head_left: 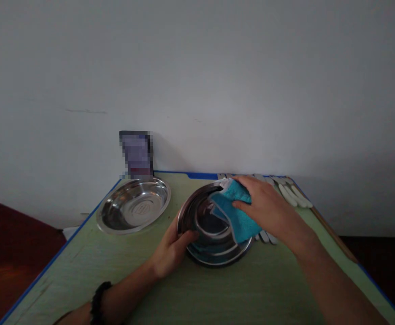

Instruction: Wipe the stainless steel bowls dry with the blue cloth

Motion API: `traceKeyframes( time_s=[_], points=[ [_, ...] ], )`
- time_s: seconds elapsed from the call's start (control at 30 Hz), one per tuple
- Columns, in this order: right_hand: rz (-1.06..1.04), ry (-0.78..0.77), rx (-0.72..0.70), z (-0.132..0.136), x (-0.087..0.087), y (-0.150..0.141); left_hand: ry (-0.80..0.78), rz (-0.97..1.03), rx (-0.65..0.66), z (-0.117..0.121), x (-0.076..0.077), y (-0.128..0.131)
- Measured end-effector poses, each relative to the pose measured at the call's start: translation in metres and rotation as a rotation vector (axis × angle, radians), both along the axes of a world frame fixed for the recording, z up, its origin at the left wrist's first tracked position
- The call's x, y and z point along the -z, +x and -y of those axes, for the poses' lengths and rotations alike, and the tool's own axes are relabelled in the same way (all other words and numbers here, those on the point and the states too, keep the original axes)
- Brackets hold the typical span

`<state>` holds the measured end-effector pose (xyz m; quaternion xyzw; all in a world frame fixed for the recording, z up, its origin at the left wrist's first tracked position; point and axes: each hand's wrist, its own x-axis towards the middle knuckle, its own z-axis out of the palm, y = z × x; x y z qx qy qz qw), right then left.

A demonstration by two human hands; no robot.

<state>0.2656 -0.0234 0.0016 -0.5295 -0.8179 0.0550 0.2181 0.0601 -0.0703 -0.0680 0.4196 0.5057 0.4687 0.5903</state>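
Observation:
My left hand (172,248) grips the left rim of a shiny metal basin (207,257), thumb over the edge and the other fingers out of sight beneath. The basin is tilted toward me above the table. In my right hand (268,207) is a turquoise cloth (239,221), pinched between thumb and fingers. The cloth lies against the basin's upper right rim and hangs down over its inner side. A second metal basin (116,225) rests on the table to the left, apart from both hands.
Several white-handled utensils (288,194) lie at the table's back right, partly behind my right hand. A pixelated upright panel (137,153) leans on the wall (197,81) behind the left basin. Blue edging (44,266) borders the light green table (143,289).

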Motion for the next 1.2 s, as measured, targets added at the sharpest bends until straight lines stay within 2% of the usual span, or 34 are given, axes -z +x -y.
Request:
traceKeyframes(
  time_s=[0.07,0.17,0.33,0.57,0.73,0.83,0.93,1.0,1.1,1.13,1.2],
  points=[
    [-0.010,0.062,0.038,0.000,0.005,-0.011,-0.019,-0.007,0.009,-0.001,-0.001,-0.001],
    [0.009,0.129,-0.002,0.002,0.009,-0.023,-0.030,-0.006,0.022,-0.002,0.002,-0.004],
    [-0.007,0.105,-0.101,0.007,0.007,-0.026,0.021,0.012,0.114,-0.001,0.007,-0.007],
    [0.015,0.022,0.065,0.001,0.007,-0.022,-0.004,-0.006,0.127,-0.003,0.004,-0.005],
    [-0.137,0.155,0.022,-0.001,0.009,-0.022,0.195,-0.083,0.028,-0.002,0.005,-0.003],
    [-0.148,0.189,0.001,-0.002,0.002,-0.012,0.396,-0.309,0.113,-0.003,-0.017,-0.005],
    [-0.128,0.194,-0.029,-0.004,-0.012,0.001,0.606,-0.651,0.222,-0.014,-0.062,-0.007],
    [-0.129,0.209,-0.019,-0.008,-0.025,0.005,0.703,-0.908,0.227,-0.027,-0.096,-0.007],
    [-0.165,0.227,0.010,-0.011,-0.045,0.003,0.739,-1.173,0.349,-0.046,-0.134,-0.007],
    [-0.185,0.234,0.016,-0.012,-0.051,0.001,0.710,-1.222,0.379,-0.051,-0.141,-0.007],
    [-0.234,0.252,0.020,-0.011,-0.060,-0.003,0.698,-1.255,0.349,-0.056,-0.149,-0.005]
  ],
)
